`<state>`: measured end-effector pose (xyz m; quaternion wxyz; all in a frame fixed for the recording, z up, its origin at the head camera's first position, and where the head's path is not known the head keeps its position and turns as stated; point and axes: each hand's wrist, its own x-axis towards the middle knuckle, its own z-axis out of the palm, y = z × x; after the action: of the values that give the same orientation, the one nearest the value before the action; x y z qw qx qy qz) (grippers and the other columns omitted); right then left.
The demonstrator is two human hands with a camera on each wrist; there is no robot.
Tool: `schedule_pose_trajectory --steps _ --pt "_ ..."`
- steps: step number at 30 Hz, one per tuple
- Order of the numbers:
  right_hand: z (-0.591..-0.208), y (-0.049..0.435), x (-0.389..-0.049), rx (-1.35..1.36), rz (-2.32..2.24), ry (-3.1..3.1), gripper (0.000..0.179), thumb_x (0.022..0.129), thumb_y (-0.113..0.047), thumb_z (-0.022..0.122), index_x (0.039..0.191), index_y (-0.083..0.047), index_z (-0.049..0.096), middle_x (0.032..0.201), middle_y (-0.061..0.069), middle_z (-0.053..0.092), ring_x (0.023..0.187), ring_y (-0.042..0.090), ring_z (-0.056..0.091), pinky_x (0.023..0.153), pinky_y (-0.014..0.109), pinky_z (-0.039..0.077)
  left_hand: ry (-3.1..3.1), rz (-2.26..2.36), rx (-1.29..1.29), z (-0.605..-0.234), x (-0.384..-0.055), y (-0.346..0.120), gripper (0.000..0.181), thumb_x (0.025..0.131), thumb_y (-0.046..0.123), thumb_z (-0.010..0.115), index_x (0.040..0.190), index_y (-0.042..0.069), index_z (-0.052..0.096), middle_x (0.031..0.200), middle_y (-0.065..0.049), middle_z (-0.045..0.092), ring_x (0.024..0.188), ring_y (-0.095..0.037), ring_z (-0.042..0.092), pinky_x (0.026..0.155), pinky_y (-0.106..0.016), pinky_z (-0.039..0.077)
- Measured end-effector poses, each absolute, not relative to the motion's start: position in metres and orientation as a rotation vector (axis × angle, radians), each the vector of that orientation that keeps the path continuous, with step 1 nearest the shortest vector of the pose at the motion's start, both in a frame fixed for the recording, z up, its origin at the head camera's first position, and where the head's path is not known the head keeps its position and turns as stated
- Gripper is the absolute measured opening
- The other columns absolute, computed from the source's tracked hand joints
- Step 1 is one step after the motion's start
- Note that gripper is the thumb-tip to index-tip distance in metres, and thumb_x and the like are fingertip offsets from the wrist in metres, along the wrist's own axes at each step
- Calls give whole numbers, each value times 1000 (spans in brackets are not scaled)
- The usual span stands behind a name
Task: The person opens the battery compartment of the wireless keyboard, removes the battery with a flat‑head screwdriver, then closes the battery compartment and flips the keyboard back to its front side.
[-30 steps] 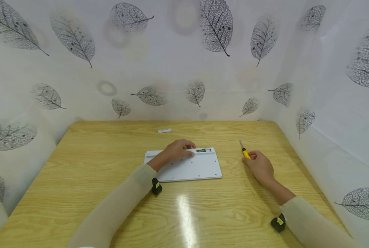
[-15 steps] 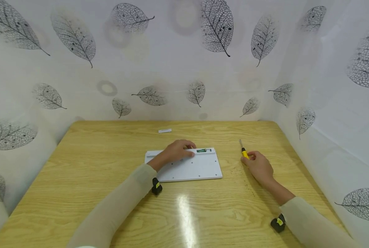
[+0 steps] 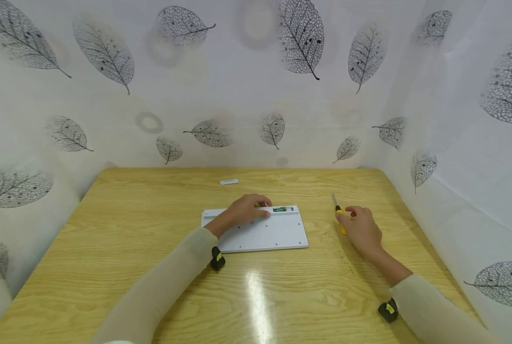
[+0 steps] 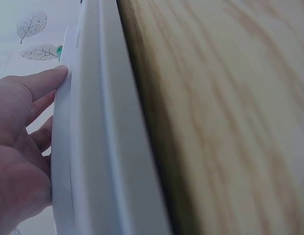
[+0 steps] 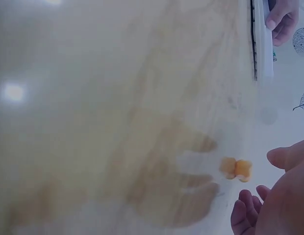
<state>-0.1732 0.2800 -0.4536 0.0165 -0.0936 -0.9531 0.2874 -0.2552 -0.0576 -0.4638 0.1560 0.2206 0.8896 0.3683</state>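
Your left hand (image 3: 244, 211) pinches the far edge of the white keyboard (image 3: 281, 233) on the worktop (image 3: 152, 196), a good spot since it looks light and stiff, while your right hand (image 3: 363, 230) has its fingers apart beside the yellow screwdriver (image 3: 338, 209).

the keyboard (image 3: 281, 233) looks smooth plastic; the wood-grained table (image 3: 131, 200), glossy; the screwdriver shaft (image 3: 334, 199), metallic.

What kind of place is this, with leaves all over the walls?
Probably a little indoor workspace. You can see a wood-grain table, leaf-patterned walls close around it, and a yellow screwdriver near what looks like a white keyboard.
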Motion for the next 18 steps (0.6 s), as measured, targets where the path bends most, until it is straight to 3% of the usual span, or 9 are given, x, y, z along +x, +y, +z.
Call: schedule_pose_trajectory --steps 6,10,18 --pt "-446 273 -177 -69 895 -2911 58 102 -49 52 140 -5 55 129 19 52 99 31 56 63 34 42 2552 1050 622 -463 -255 -58 28 96 32 70 122 24 69 113 3 67 99 -15 59 88 -36 48" --pt "-444 264 -183 114 1001 -2866 49 102 -38 58 136 -2 57 126 18 54 99 28 53 70 34 44 2558 1035 613 -463 -255 -59 27 96 32 70 122 24 68 114 4 67 101 -15 59 90 -36 48" --pt "-453 242 -194 262 1197 -2883 48 101 -34 63 136 -3 56 127 16 54 104 26 55 76 32 49 2549 1035 599 -465 -256 -57 27 95 33 70 122 26 69 115 4 66 101 -15 59 89 -36 48"
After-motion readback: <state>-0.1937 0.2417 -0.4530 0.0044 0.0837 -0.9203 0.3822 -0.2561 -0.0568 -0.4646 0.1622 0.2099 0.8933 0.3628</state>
